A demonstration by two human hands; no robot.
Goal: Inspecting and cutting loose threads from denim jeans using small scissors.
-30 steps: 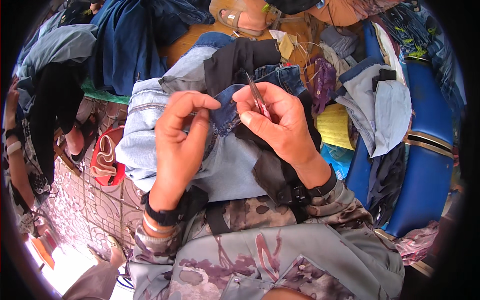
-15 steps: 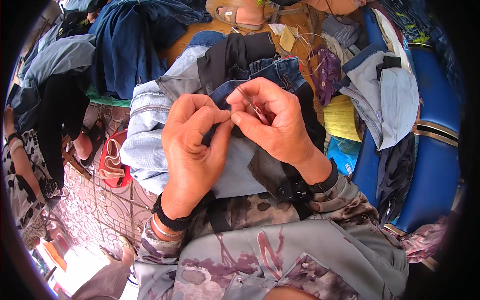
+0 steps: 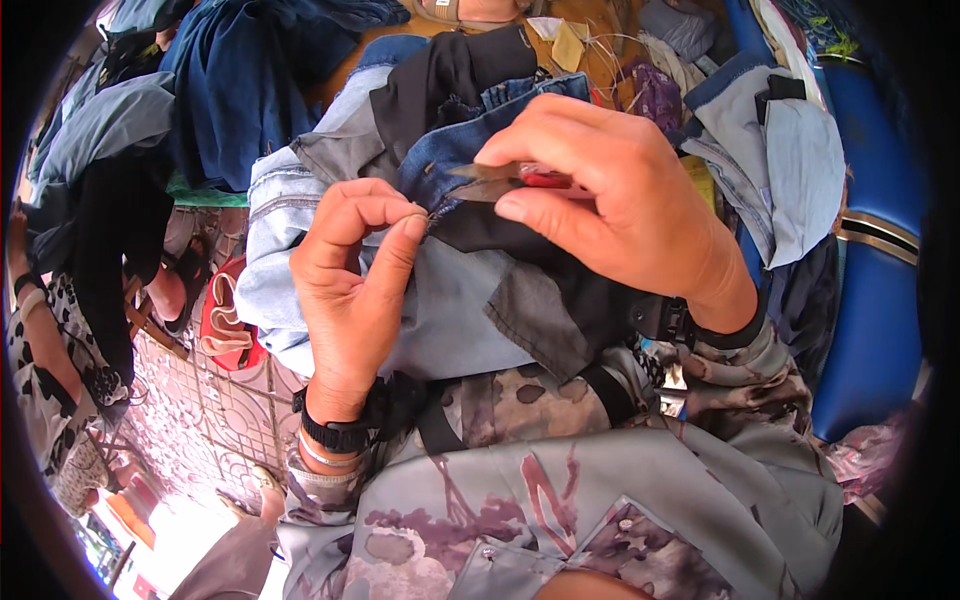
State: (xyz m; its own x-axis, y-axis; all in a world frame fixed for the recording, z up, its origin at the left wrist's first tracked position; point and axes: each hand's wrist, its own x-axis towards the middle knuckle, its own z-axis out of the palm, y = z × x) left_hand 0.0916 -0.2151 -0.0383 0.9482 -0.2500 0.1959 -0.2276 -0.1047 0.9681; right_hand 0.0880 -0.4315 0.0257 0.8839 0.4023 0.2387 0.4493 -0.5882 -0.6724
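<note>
My left hand (image 3: 350, 270) is in the middle of the frame, a bit to the left. Its thumb and first finger come close together by the rough edge of a dark blue denim piece (image 3: 440, 150). I can't tell if they have hold of it or of a thread. My right hand (image 3: 620, 200) is right of the middle, curled around small snips (image 3: 540, 180) with a red part. The two blades are apart, and they point left at my left fingertips.

The dark blue denim piece sits in the upper middle, on a heap with a black cloth (image 3: 450, 80), light blue denim (image 3: 280, 215) and a gray flap (image 3: 540, 320).

At the right edge is a shiny blue padded thing (image 3: 870, 330), with pale blue denim pieces (image 3: 805, 170) by it. At the left, a red thing (image 3: 240, 355) with a folded tan band is over the pink tiled floor (image 3: 200, 420). Another person's arm (image 3: 45, 340) shows at the far left.
</note>
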